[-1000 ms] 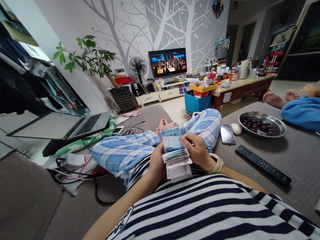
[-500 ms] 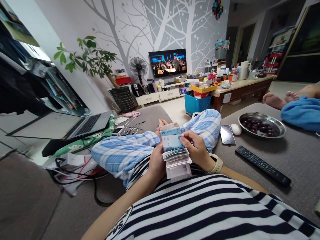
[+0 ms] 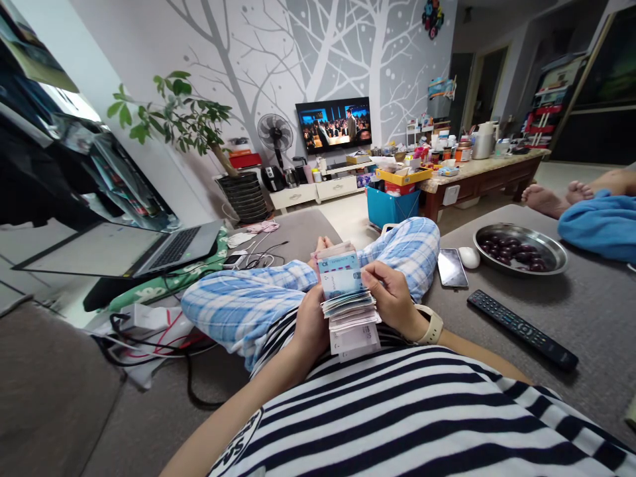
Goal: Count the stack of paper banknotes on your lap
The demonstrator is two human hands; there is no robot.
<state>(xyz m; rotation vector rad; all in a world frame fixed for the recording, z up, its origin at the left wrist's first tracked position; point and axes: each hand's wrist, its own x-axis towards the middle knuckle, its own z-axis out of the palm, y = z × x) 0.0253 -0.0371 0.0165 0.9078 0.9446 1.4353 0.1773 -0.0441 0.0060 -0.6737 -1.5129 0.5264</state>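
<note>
I sit on a grey sofa with my legs crossed in blue plaid trousers. My left hand (image 3: 309, 318) is closed round the left side of a thick wad of banknotes (image 3: 348, 305), held upright over my lap. My right hand (image 3: 392, 295) pinches the right edge of the notes near the top, where a bluish note faces me. The lower notes fold down towards my striped shirt. A pale watch strap sits on my right wrist.
On the sofa to my right lie a phone (image 3: 452, 267), a white mouse (image 3: 469, 256), a black remote (image 3: 521, 328) and a metal bowl of dark fruit (image 3: 519, 248). Another person's bare feet (image 3: 546, 196) rest far right. An open laptop (image 3: 149, 248) and cables lie left.
The front bluish note has shifted slightly within the wad as my right fingers worked its edge. Both hands stay in the same place.
</note>
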